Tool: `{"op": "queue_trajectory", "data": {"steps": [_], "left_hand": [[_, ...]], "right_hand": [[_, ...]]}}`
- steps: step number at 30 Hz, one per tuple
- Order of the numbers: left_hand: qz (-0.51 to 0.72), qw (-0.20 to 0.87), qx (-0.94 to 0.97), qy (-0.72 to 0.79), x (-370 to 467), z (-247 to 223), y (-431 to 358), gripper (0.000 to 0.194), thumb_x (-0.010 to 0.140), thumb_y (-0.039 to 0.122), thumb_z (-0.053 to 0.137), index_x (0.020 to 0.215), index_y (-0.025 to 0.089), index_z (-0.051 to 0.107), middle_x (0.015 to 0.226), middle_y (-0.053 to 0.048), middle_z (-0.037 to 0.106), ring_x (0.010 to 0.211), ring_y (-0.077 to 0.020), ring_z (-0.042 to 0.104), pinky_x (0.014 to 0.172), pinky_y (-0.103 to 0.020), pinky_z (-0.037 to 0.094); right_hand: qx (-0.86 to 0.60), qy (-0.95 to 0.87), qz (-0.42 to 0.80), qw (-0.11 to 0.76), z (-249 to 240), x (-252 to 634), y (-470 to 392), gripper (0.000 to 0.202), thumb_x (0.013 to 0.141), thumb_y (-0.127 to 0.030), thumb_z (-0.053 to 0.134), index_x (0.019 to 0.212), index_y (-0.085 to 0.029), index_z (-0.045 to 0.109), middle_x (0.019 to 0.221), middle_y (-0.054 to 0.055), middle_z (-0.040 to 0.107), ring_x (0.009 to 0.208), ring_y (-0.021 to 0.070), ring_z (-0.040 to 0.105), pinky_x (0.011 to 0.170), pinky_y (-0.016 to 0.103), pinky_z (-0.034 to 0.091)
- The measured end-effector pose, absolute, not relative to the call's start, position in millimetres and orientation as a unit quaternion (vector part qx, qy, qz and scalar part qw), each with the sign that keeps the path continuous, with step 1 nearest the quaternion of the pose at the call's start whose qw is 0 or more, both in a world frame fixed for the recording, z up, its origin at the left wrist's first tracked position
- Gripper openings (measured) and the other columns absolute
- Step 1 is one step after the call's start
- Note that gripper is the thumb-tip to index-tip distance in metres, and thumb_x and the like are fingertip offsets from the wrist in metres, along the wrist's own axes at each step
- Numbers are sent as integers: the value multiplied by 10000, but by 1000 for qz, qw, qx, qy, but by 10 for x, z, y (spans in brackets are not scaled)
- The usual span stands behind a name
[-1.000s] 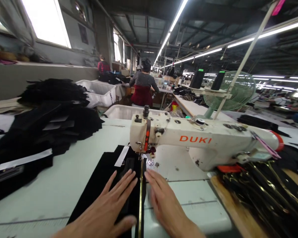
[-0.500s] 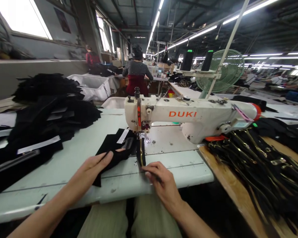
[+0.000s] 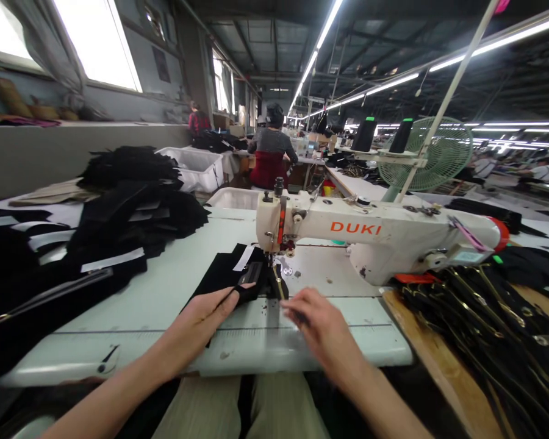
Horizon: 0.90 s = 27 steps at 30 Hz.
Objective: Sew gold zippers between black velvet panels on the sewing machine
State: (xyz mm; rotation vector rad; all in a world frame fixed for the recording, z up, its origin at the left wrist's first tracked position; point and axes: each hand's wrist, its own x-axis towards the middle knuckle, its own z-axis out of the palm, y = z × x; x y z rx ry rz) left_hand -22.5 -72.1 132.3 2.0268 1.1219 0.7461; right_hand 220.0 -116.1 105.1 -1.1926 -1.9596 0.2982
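Observation:
A white sewing machine (image 3: 320, 228) stands on the pale green table (image 3: 155, 299). Left of its needle lies a black fabric piece (image 3: 219, 268) with a white strip (image 3: 244, 258) on it. My left hand (image 3: 215, 311) pinches the near edge of this fabric between thumb and fingers. Beside the fabric, a short black zipper (image 3: 279, 283) with gold teeth runs from under the presser foot towards me. The fingers of my right hand (image 3: 320, 323) are closed at the zipper's near end, slightly blurred.
Piled black fabric (image 3: 137, 213) covers the table's left side. Many black and gold zippers (image 3: 485, 323) lie on a wooden board (image 3: 416, 341) at right. Thread cones (image 3: 364, 134) and a green fan (image 3: 434, 146) stand behind the machine. A person (image 3: 272, 149) sits farther back.
The camera view has shifted, so the scene appears farther right and slightly lower. The zipper's near end has swung to the right, with my right hand still at it. My left hand keeps its pinch.

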Motion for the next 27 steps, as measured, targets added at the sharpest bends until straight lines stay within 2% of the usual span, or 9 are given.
{"op": "queue_trajectory", "data": {"steps": [2,4,7,9,12,15,22,27], "left_hand": [[286,328,794,424,-259,1179,-782,474,1020,512,398,1314,245,656,1306,-8,672,1234,-276,606,1110,-452,389],[274,274,833,396,-306,1017,-841,402,1022,405,437,1357,272,614,1396,0,603,1323,-258,526,1119,-449,369],[238,136,910,311,-356,824,-902,491,1016,199,438,1494,308,426,1495,1,500,1384,-214,443,1127,-433,360],[220,67,936,267,-352,748,-921,582,991,93,410,1537,277,332,1511,-23,480,1390,-192,433,1140,-417,350],[210,1,950,233,-298,669,-936,689,910,-18,349,1556,211,283,1505,-55,486,1392,-181,431,1147,-407,345],[213,-43,952,215,-240,595,-948,763,856,-47,331,1577,173,218,1483,-73,511,1381,-193,447,1142,-409,356],[215,-87,952,201,-213,566,-959,794,849,-50,332,1592,150,135,1450,-88,545,1327,-220,520,1105,-410,421],[235,-65,949,197,-214,619,-944,795,852,-38,359,1590,197,181,1450,-46,551,1312,-203,538,1126,-355,400]], "right_hand": [[-458,-825,-21,331,843,1984,-1308,237,1016,-141,462,1063,-175,692,883,60,648,798,212,600,669,314,481],[-465,-821,-81,323,654,1858,-1414,260,1011,-89,426,1044,-154,676,809,50,617,734,210,576,636,319,465],[-468,-808,-66,352,541,1855,-1466,243,1029,-116,419,1065,-161,656,808,41,608,728,199,575,635,304,461],[-461,-805,-46,369,557,1900,-1463,256,1051,-153,398,1080,-185,651,818,34,614,732,189,575,634,292,455],[-448,-809,-59,376,580,1911,-1470,344,1078,-182,308,1075,-173,651,785,38,617,702,186,558,621,303,447],[-431,-806,-97,393,538,1853,-1510,359,1069,-145,288,1072,-133,647,773,54,632,682,187,552,616,318,453],[-429,-786,-114,430,466,1780,-1532,297,1048,-116,356,1017,-116,652,726,39,632,645,176,558,592,311,442],[-428,-788,-117,426,423,1785,-1512,325,1057,-127,327,1013,-142,649,717,32,642,626,169,563,574,311,453]]}}
